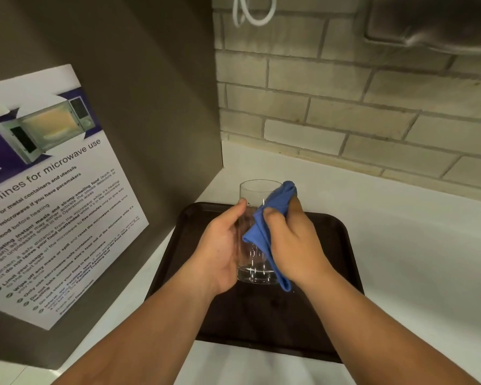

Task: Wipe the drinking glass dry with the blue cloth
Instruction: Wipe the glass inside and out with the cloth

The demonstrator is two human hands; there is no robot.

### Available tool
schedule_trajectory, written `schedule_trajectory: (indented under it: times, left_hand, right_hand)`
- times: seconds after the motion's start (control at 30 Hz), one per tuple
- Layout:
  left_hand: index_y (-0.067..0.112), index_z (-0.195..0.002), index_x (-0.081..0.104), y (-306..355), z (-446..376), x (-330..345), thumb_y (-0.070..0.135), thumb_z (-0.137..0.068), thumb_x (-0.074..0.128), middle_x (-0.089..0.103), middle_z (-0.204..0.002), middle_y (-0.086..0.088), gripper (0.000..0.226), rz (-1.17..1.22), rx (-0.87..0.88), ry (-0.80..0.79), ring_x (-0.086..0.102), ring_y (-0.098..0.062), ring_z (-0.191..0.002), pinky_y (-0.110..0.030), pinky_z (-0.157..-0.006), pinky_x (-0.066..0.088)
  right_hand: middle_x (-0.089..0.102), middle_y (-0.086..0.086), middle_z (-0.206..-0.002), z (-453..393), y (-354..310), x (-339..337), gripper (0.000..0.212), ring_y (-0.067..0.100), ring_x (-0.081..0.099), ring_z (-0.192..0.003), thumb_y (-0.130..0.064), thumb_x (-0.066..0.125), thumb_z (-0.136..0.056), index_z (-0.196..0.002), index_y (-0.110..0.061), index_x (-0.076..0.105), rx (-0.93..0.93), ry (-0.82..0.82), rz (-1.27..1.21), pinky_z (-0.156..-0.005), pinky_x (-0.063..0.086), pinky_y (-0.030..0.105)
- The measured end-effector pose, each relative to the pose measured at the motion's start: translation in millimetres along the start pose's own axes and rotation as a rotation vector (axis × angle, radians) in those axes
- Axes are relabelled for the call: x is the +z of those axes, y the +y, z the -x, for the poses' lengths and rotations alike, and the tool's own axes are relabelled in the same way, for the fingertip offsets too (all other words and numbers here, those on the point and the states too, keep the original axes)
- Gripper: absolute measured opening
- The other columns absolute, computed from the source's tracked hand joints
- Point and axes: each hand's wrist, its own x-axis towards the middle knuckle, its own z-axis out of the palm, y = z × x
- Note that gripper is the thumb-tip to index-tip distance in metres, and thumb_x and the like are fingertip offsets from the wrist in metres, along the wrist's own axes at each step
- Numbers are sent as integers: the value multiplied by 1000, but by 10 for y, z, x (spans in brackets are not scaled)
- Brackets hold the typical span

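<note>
A clear drinking glass (254, 190) stands upright over a dark tray (333, 245); whether its base touches the tray I cannot tell. My left hand (220, 245) wraps the glass's left side, thumb near the rim. My right hand (292, 243) holds the blue cloth (264, 226) pressed against the right side of the glass. The cloth runs from the rim down past the base. The hands and cloth hide much of the glass wall.
The tray lies on a white counter (414, 259). A grey panel (150, 93) with a microwave-use poster (53, 190) rises close on the left. A brick wall (345, 107) stands behind, with a white cable (250, 12) hanging and a metal fixture (433, 23) at top right.
</note>
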Motion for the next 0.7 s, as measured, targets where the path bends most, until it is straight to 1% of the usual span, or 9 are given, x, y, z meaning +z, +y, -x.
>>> schedule_trajectory:
  times: [0.13, 0.23, 0.3, 0.33, 0.4, 0.47, 0.5, 0.6, 0.7]
  left_hand:
    - [13, -112, 82, 9, -24, 62, 54, -86, 71, 80, -109, -17, 49, -26, 17, 9, 79, -32, -96, -42, -77, 64]
    - [9, -110, 81, 73, -51, 72, 57, -82, 74, 77, -104, -17, 57, 64, -47, 24, 76, -34, -89, -47, -77, 62]
    - [6, -114, 79, 69, -88, 46, 60, -80, 74, 74, -105, -18, 64, 105, -87, 36, 74, -34, -87, -45, -76, 62]
    - [7, -105, 82, 60, -99, 36, 61, -79, 73, 76, -101, -16, 61, 107, -91, 31, 75, -32, -83, -42, -72, 63]
    - [11, -95, 85, 29, -92, 18, 62, -81, 70, 79, -96, -12, 55, 82, -91, 12, 77, -28, -83, -38, -70, 64]
    - [9, -112, 81, -13, -79, 6, 60, -84, 68, 77, -107, -14, 60, 97, -76, -20, 75, -29, -95, -39, -81, 63]
    - [7, -120, 77, -31, -71, 0, 58, -85, 69, 76, -110, -15, 62, 117, -69, -51, 74, -30, -98, -40, -83, 62]
    - [7, -118, 78, -23, -33, 39, 53, -82, 74, 78, -106, -14, 58, 189, -40, -134, 75, -30, -95, -43, -84, 62]
    - [3, -132, 69, -12, -40, 45, 55, -87, 69, 70, -122, -20, 69, 232, -12, -58, 65, -37, -111, -53, -107, 49]
  right_hand:
    - [61, 1, -58, -100, -3, 4, 31, 15, 57, -54, -33, 44, -97, -76, -12, 53, 155, 27, -107, -55, 47, 33]
    - [60, 3, -58, -87, 52, -79, 37, 19, 58, -62, -30, 42, -95, -68, -13, 61, 301, -32, -269, -58, 49, 29]
    - [68, 13, -75, 31, 144, -103, 36, 28, 64, -73, -31, 40, -89, -80, -11, 68, 279, -133, -236, -71, 54, 38]
    - [68, 17, -86, 111, 186, -89, 37, 31, 65, -81, -29, 39, -89, -95, -6, 68, 225, -187, -173, -78, 55, 41]
    - [65, 9, -96, 243, 218, -32, 33, 18, 68, -87, -24, 39, -95, -119, -13, 59, 115, -222, -102, -78, 56, 27]
    - [63, 1, -101, 229, 144, 22, 28, 10, 67, -89, -30, 41, -94, -120, -27, 51, 29, -159, -65, -75, 56, 17]
    - [64, 2, -101, 167, 115, 23, 29, 10, 67, -87, -33, 41, -92, -119, -26, 50, -4, -120, -42, -73, 55, 17]
    - [65, 5, -98, -73, -13, -62, 25, 15, 58, -79, -21, 42, -96, -105, -10, 62, -31, -6, 112, -66, 45, 25]
    - [64, -7, -64, -85, 51, -126, 35, 14, 58, -70, -34, 43, -89, -66, -29, 70, 177, -29, -199, -66, 46, 29]
